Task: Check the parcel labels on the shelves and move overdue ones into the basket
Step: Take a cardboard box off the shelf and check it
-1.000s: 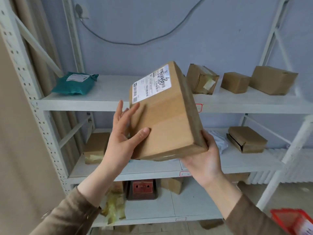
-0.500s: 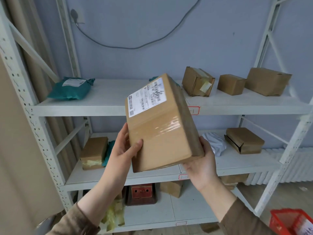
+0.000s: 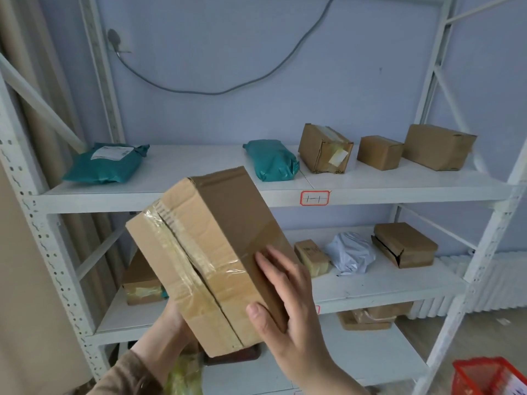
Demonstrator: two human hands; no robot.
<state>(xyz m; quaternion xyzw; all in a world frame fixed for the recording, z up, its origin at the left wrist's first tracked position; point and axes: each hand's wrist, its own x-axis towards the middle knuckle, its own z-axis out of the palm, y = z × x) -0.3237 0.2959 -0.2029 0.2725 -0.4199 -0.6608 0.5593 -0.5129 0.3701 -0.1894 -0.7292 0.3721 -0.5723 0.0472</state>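
Head view: your left hand point(image 3: 171, 317) props the box point(image 3: 211, 260) from beneath, its grip hidden; your right hand point(image 3: 288, 306) holds its near corner, before the shelf point(image 3: 176, 201) edge. Red basket point(image 3: 490, 377) sits bottom right.

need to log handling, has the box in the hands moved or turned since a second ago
Yes. The box has dropped below the top shelf edge and turned over; its label no longer shows.
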